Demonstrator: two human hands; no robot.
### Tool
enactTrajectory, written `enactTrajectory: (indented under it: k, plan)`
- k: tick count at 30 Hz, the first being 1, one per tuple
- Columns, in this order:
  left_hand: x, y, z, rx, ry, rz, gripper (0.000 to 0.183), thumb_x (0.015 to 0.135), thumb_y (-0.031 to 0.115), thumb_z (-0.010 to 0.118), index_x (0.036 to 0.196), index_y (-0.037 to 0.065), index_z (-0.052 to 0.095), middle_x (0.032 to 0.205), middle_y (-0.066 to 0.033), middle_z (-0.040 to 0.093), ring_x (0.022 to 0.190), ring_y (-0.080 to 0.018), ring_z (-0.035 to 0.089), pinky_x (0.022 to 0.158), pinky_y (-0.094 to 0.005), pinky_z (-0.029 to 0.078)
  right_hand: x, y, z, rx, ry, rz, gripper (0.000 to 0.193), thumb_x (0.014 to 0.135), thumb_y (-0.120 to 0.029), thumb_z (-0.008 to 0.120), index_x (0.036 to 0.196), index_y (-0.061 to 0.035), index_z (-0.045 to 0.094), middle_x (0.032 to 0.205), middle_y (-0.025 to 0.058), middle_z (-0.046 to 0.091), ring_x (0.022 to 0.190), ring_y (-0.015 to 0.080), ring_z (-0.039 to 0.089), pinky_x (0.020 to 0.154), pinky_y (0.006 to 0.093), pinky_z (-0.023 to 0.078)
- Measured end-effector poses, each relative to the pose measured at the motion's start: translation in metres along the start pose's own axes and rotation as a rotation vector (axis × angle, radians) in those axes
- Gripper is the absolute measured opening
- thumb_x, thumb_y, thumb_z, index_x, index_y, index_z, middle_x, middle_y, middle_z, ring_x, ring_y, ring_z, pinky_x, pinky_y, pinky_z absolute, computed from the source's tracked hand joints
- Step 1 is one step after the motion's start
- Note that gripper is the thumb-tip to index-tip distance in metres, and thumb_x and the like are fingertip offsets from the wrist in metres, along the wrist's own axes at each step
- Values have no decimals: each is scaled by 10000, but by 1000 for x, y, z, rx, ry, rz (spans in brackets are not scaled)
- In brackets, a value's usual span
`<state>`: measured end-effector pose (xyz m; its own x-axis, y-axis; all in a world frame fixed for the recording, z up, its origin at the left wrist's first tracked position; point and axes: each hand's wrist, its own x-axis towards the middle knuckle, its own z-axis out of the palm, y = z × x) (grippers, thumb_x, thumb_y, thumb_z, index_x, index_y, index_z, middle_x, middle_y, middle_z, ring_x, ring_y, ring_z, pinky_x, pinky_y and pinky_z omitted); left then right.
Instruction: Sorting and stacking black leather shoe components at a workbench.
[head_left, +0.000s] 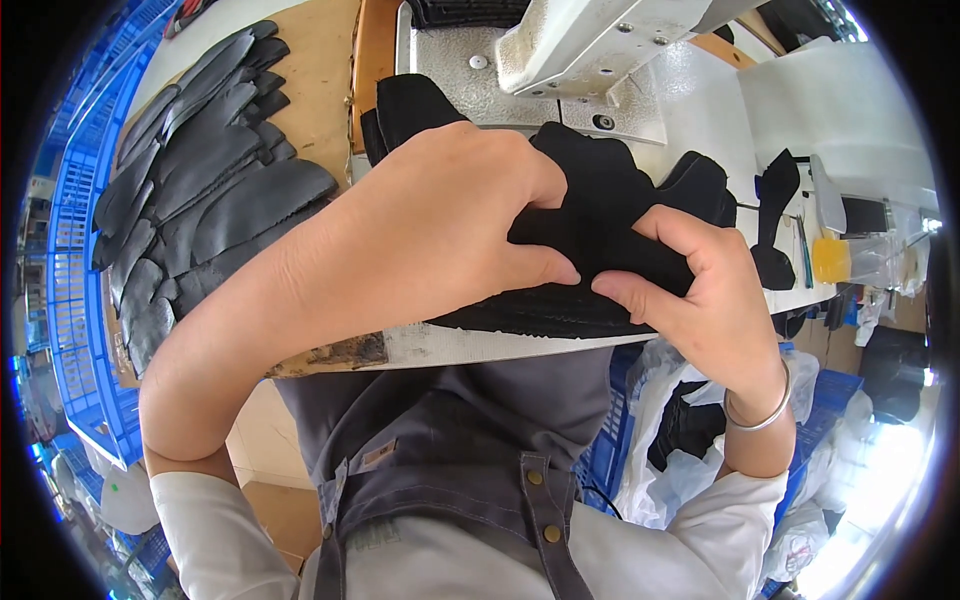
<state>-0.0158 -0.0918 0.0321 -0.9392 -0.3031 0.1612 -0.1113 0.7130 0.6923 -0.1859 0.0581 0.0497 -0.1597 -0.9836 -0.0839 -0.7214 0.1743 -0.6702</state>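
Observation:
In front of the sewing machine lies a stack of black fabric pieces [520, 312] with curved, cut outlines. My left hand [475, 215] reaches across from the left, fingers curled over the top black fabric piece [590, 205] and thumb along its near side. On the piece's right part, my right hand [700, 275], with a metal bangle at the wrist, grips it between thumb and bent fingers. Both thumbs point toward each other, a small gap apart. The far fingertips of both hands are hidden by the fabric and the hands themselves.
The white sewing machine [585, 50] stands just beyond the stack. At left, overlapping black curved pieces [220, 165] cover a brown board beside a blue crate [85, 310]. Right of the stack lie a narrow black piece [777, 200] and a yellow-and-clear container [845, 262].

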Motion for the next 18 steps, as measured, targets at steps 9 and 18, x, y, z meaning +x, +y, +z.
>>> enactTrajectory:
  k: [9, 18]
  plan:
    - [-1, 7, -13, 270, -49, 2, 344, 752, 223, 771, 709, -22, 534, 580, -140, 512, 524, -311, 484, 500, -351, 384, 15, -14, -7, -180, -46, -34, 383, 684, -221, 815, 756, 62, 567, 629, 245, 537, 595, 434, 523, 527, 389, 438]
    - [-5, -2, -29, 105, -165, -112, 318, 801, 216, 741, 710, -19, 548, 573, -121, 556, 524, -261, 546, 508, -343, 404, 18, -18, -8, -195, -84, -14, 411, 672, -231, 815, 713, 62, 531, 629, 248, 520, 628, 444, 493, 549, 402, 423]
